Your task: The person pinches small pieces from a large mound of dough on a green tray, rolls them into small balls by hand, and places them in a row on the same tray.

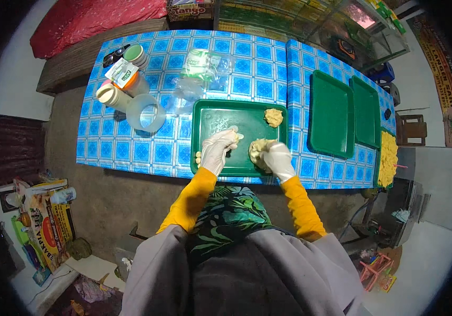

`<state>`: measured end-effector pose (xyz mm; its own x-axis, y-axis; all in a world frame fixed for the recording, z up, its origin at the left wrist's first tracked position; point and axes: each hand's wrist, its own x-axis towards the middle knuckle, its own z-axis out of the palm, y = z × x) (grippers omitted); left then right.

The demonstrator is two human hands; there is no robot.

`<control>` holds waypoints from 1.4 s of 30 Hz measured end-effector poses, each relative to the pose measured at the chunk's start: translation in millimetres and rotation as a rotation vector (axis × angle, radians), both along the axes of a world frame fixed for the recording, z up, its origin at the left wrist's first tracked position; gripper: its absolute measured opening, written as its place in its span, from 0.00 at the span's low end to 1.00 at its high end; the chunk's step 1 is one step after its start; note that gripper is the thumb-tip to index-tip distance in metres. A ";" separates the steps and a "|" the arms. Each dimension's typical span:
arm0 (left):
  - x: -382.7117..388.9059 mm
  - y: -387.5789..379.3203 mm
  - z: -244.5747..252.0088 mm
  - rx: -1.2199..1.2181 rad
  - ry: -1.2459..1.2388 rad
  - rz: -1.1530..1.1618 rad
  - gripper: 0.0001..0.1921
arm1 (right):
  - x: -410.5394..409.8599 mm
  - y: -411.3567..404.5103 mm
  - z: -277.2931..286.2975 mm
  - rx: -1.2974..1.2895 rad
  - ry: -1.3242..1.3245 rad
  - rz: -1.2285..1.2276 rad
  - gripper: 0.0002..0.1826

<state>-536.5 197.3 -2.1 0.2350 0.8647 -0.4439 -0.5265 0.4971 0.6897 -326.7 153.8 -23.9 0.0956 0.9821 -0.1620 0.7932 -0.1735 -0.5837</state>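
Before me is a green plastic tray (243, 112) on a table. My left hand (215, 148), in a thin whitish glove, is over the tray's left half with its fingers curled. A pale bit shows at its fingertips, too small to tell whether it is dough or loose glove. My right hand (278, 158), gloved the same way, grips the side of a pale dough lump (256, 151) in the front right of the tray. A yellower dough lump (273, 117) lies in the back right corner. Small pale balls (198, 157) sit by the left rim, partly hidden by my left hand.
Translucent tub (145, 113), cream-lidded container (111, 96) and green-lidded stack (134, 55) stand at back left. A clear plastic packet (204, 69) lies behind the tray. Two green trays (330, 114) (365, 110) are to the right, beside a tray of yellow mass (388, 158).
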 end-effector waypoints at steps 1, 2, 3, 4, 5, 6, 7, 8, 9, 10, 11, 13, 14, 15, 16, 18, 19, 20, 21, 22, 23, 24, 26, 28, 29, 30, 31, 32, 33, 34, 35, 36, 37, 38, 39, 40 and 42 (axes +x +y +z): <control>0.4 2.3 1.4 0.011 0.010 -0.014 0.14 | 0.9 -9.2 -7.7 0.036 -0.303 0.107 0.10; 1.3 3.6 3.8 0.020 0.003 -0.022 0.14 | 3.1 -16.6 -14.6 0.072 -0.608 0.210 0.10; 1.2 2.5 7.1 0.033 0.009 -0.026 0.14 | 1.5 -19.9 -18.2 0.060 -0.633 0.172 0.07; -0.1 3.9 9.1 0.054 0.015 -0.029 0.14 | -0.8 -21.5 -14.6 0.091 -0.633 0.174 0.06; -3.0 0.0 4.7 0.045 0.059 -0.032 0.15 | -2.6 -24.7 -10.0 0.124 -0.633 0.174 0.06; -7.9 0.0 0.5 0.036 0.070 -0.020 0.14 | -12.1 -20.9 -1.1 0.025 -0.642 0.115 0.06; -3.6 -0.7 0.1 0.025 0.066 -0.032 0.14 | -4.6 -20.9 -8.2 -0.039 -0.613 0.039 0.07; 3.4 -0.9 -0.5 0.003 0.048 -0.065 0.14 | 7.9 -21.2 -13.4 -0.126 -0.609 0.088 0.07; 1.1 -3.2 -12.4 0.020 -0.010 -0.067 0.13 | 9.9 -19.3 -15.3 -0.210 -0.589 0.158 0.08; 3.2 -6.0 -18.7 0.036 -0.014 -0.089 0.12 | 8.5 -16.3 -11.0 -0.263 -0.590 0.218 0.08; 6.4 -8.3 -25.7 0.050 -0.017 -0.110 0.11 | 8.8 -13.3 -6.8 -0.250 -0.594 0.206 0.08; 22.8 -15.6 -35.5 -0.001 -0.093 -0.112 0.12 | 14.6 -15.4 -2.3 -0.143 -0.362 -0.051 0.08; 33.6 -18.7 -39.4 -0.025 -0.135 -0.145 0.12 | 24.1 -20.4 -8.5 0.028 -0.226 -0.061 0.09; 41.6 -22.8 -41.7 -0.057 -0.171 -0.171 0.12 | 32.3 -24.7 -5.7 0.028 -0.227 -0.061 0.09; 46.3 -26.1 -47.1 -0.051 -0.170 -0.162 0.12 | 38.2 -26.3 1.3 -0.098 0.400 -0.188 0.07; 60.9 -29.4 -54.9 -0.103 -0.132 -0.194 0.12 | 52.2 -26.4 9.9 -0.226 1.349 -0.323 0.03; 62.3 -29.3 -50.7 -0.103 -0.127 -0.181 0.12 | 39.6 -26.2 47.0 -0.225 1.581 -0.379 0.01; 62.4 -29.7 -46.2 -0.104 -0.121 -0.180 0.12 | 35.1 -22.2 45.6 -0.162 1.376 -0.384 0.02; 66.2 -29.8 -41.3 -0.101 -0.123 -0.203 0.12 | 33.8 -23.5 47.5 -0.079 1.164 -0.402 0.03; 68.8 -29.0 -36.3 -0.097 -0.151 -0.196 0.14 | 30.3 -23.4 48.5 -0.069 1.163 -0.406 0.03; 68.7 -28.8 -31.1 -0.091 -0.152 -0.201 0.14 | 25.6 -22.8 49.4 -0.080 1.128 -0.371 0.05; 67.0 -27.9 -24.0 -0.068 -0.144 -0.244 0.15 | 23.2 -21.2 48.9 -0.093 1.091 -0.330 0.07; 64.7 -28.9 -16.1 0.004 -0.105 -0.299 0.17 | 16.9 -23.1 45.6 -0.097 1.126 -0.374 0.06; 58.4 -33.3 -12.8 0.046 -0.043 -0.302 0.17 | 9.7 -23.1 57.0 -0.153 1.064 -0.397 0.04; 55.4 -34.7 -11.0 0.081 0.015 -0.320 0.18 | 8.2 -21.5 50.4 -0.156 1.068 -0.378 0.04; 56.3 -36.2 -8.0 0.103 -0.007 -0.326 0.19 | 10.0 -21.3 40.3 -0.046 1.024 -0.345 0.04; 58.3 -36.8 -0.8 0.111 -0.009 -0.326 0.19 | 13.4 -21.2 30.8 0.064 0.977 -0.319 0.04; 59.7 -37.7 6.7 0.104 0.017 -0.340 0.19 | 18.3 -21.2 22.3 0.138 1.059 -0.287 0.06; 52.6 -39.2 11.8 0.093 0.055 -0.332 0.19 | 14.3 -19.9 30.1 0.133 1.069 -0.266 0.06; 48.3 -38.6 10.3 0.050 0.014 -0.302 0.24 | 10.2 -19.6 50.5 -0.068 1.158 -0.293 0.06; 44.3 -41.4 9.3 0.061 0.020 -0.285 0.24 | 7.4 -17.1 62.7 -0.273 1.236 -0.318 0.07; 48.6 -43.2 11.6 0.077 -0.007 -0.250 0.27 | 12.7 -16.2 63.9 -0.317 1.223 -0.298 0.08; 51.2 -43.1 14.5 0.091 -0.031 -0.214 0.30 | 13.1 -14.9 60.9 -0.275 1.259 -0.275 0.06; 49.0 -40.5 17.4 0.107 -0.026 -0.273 0.34 | 15.8 -13.1 52.2 -0.274 1.294 -0.248 0.05; 49.0 -42.0 19.0 0.121 -0.023 -0.263 0.34 | 14.0 -10.9 48.3 -0.281 1.329 -0.214 0.04; 48.1 -45.1 20.1 0.089 0.007 -0.200 0.35 | 13.0 -9.4 44.8 -0.246 1.286 -0.183 0.04; 42.8 -51.9 14.5 0.022 -0.001 -0.015 0.31 | 2.3 -7.6 31.7 -0.170 1.134 -0.153 0.03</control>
<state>-493.8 145.4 12.4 0.2487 0.8704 -0.4249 -0.5200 0.4900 0.6996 -324.3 146.2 7.7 -0.0732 0.9300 -0.3602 -0.2071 -0.3675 -0.9067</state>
